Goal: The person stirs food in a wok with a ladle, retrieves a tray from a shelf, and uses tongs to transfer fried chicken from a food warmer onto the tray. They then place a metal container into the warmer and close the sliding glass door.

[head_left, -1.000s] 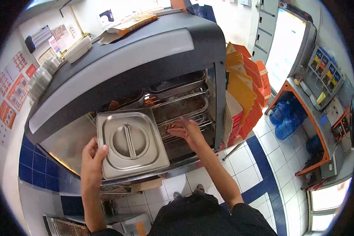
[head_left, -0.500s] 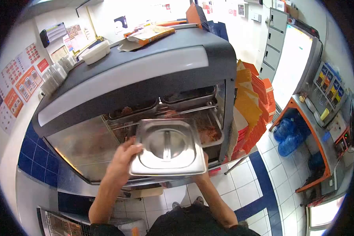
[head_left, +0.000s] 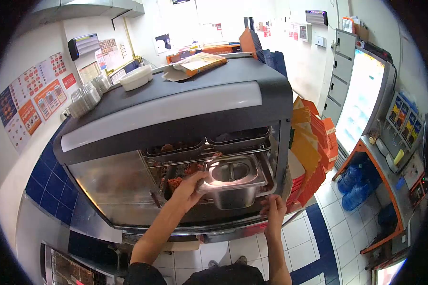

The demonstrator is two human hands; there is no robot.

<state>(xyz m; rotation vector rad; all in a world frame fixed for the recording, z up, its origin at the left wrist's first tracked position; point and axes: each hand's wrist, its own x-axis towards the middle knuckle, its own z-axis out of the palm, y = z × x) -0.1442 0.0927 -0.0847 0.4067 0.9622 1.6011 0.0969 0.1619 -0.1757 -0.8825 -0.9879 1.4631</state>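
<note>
A lidded stainless steel food pan sits partly inside the open front of the heated display cabinet, over a tray at the right. Its lid has a recessed middle with a bar handle. My left hand grips the pan's left rim, fingers closed on the edge. Just right of the pan, my right hand is apart from it with the fingers curled; I see nothing in them. Dark trays of food stand on the wire rack behind, and red-brown food shows left of the pan.
Stacked orange cartons stand right of the cabinet. On its top lie a white container, clear plastic tubs and an opened package. Blue water jugs sit under the side counter.
The steel pan has moved forward and right, from in front of the cabinet into its opening. My right hand has come off the pan; my left hand still holds it.
</note>
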